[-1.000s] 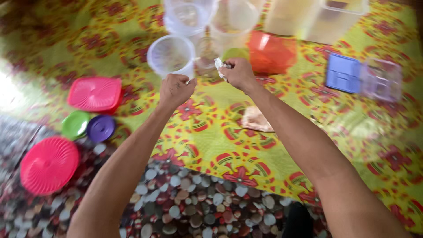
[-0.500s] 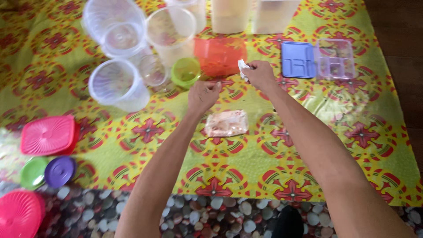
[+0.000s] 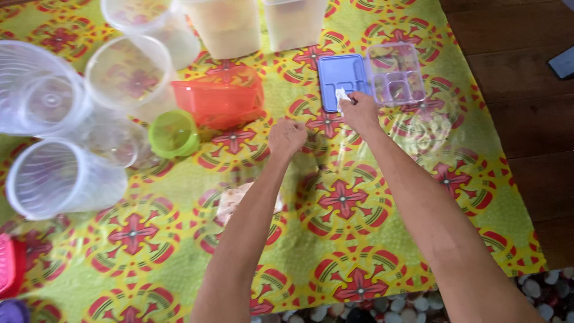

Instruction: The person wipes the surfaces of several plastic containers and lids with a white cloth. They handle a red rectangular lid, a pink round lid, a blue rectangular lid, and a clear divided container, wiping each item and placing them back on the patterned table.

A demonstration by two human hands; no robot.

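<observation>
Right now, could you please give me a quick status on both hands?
Left hand fisted, empty-looking. Right hand pinching small white scrap over blue rectangular plastic lid. Nothing in the way.

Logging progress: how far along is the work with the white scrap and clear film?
Done: tubs and lids lie spread on the patterned cloth. In hand: right hand pinches a white scrap; left hand is fisted, seemingly on clear film. Left: the blue lid sits off its clear divided box.
</observation>
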